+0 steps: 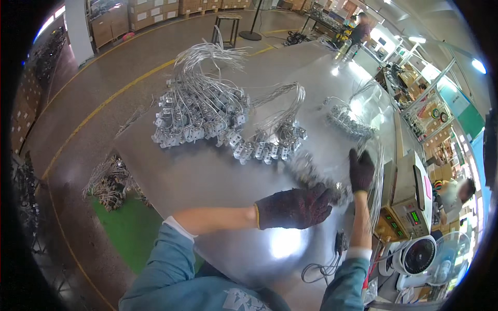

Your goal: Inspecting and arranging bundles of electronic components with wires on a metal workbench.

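Note:
My left hand (296,208), in a dark knitted glove, is closed at the middle of the metal table (228,181). Its curled fingers grip a motion-blurred string of small silvery metal parts with wires (340,193). In a matching glove, my right hand (361,172) is raised just to the right, beside a bundle of thin pale wires (379,179) that runs down past my wrist. The right fingers point away from me and are partly smeared, so their grip is unclear. More blurred metal parts (303,167) lie just beyond my left hand.
A large heap of wired metal brackets (199,114) lies on the far left of the table, with a smaller cluster (272,142) beside it. Another group (347,122) is farther right. Instruments with green displays (410,217) and a fan (419,255) stand along the right; a cable (321,268) lies nearer.

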`<state>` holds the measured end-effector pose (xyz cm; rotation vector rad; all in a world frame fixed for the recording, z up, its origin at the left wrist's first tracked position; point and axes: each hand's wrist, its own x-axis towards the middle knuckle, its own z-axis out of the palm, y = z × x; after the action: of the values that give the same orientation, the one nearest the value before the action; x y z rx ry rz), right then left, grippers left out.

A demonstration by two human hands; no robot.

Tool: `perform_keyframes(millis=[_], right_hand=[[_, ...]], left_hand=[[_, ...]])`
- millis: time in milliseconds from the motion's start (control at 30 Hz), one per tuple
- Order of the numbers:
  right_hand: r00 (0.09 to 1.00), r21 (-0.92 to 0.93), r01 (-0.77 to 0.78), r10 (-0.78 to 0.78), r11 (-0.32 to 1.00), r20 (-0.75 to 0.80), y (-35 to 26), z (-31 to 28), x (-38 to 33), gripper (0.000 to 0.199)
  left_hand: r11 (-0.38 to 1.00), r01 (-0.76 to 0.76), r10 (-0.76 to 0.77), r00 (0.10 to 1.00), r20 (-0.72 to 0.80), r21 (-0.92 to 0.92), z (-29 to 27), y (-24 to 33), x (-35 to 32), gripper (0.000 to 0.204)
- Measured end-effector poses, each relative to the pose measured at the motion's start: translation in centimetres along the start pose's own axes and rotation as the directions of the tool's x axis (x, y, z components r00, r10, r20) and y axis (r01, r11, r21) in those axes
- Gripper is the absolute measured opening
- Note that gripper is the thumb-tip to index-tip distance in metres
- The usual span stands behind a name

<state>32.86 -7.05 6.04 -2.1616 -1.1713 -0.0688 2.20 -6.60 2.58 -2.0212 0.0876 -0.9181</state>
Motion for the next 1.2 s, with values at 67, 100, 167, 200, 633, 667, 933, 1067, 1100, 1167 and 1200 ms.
perform_keyframes(millis=[67,100,167,200,633,667,933,1067,1100,1167,1200], right_hand=[[0.970,0.223,0.107,-0.052,0.969,-0.238,4.7,2.2,6.1,0.075],[0.953,0.053,0.096,-0.076,0.994,-0.294,4.8,4.1,7.7,0.082],[0.945,-0.239,0.048,-0.121,0.970,-0.302,2.7,5.9,8.4,0.090],[0.947,-0.260,0.173,-0.234,0.950,-0.222,2.7,8.0,8.1,0.089],[0.730,0.656,0.380,-0.647,0.652,0.221,-16.8,12.4,5.1,0.056],[0.779,0.587,0.315,-0.556,0.746,0.289,-18.0,12.5,5.0,0.051],[0.791,0.500,0.508,-0.609,0.701,0.050,-15.1,10.0,-0.5,0.030],[0.855,0.450,0.474,-0.517,0.756,-0.032,-11.2,5.2,-7.4,0.019],[0.878,0.483,0.426,-0.478,0.765,-0.018,-9.9,4.6,-9.0,0.017],[0.879,0.603,0.375,-0.476,0.704,0.009,-8.4,2.6,-11.8,0.019],[0.863,0.554,0.403,-0.504,0.728,0.033,-8.3,1.3,-13.2,0.020]], left_hand=[[0.820,-0.248,0.212,0.969,0.129,0.515,0.3,0.1,1.1,0.020],[0.344,-0.477,0.298,0.872,0.388,0.809,0.0,0.4,0.9,0.016],[0.880,-0.265,0.183,0.955,0.235,0.394,-0.6,-0.5,0.8,0.013],[0.971,0.082,-0.045,0.985,0.167,-0.225,-0.8,-0.8,0.7,0.011],[0.905,0.226,-0.147,0.961,0.234,-0.361,-1.8,-2.8,0.6,0.014],[0.895,0.232,-0.167,0.966,0.196,-0.380,-1.7,-3.0,0.4,0.019],[0.903,0.183,-0.132,0.979,0.155,-0.389,-2.5,-2.3,0.2,0.028],[0.937,0.137,-0.117,0.990,0.080,-0.321,-3.5,-3.6,0.8,0.036],[0.944,0.126,-0.114,0.992,0.057,-0.306,-3.7,-4.0,0.9,0.039],[0.943,0.193,-0.191,0.981,0.034,-0.269,-4.1,-5.0,0.3,0.036],[0.928,0.255,-0.245,0.967,0.068,-0.273,-3.9,-4.7,-0.2,0.036]])
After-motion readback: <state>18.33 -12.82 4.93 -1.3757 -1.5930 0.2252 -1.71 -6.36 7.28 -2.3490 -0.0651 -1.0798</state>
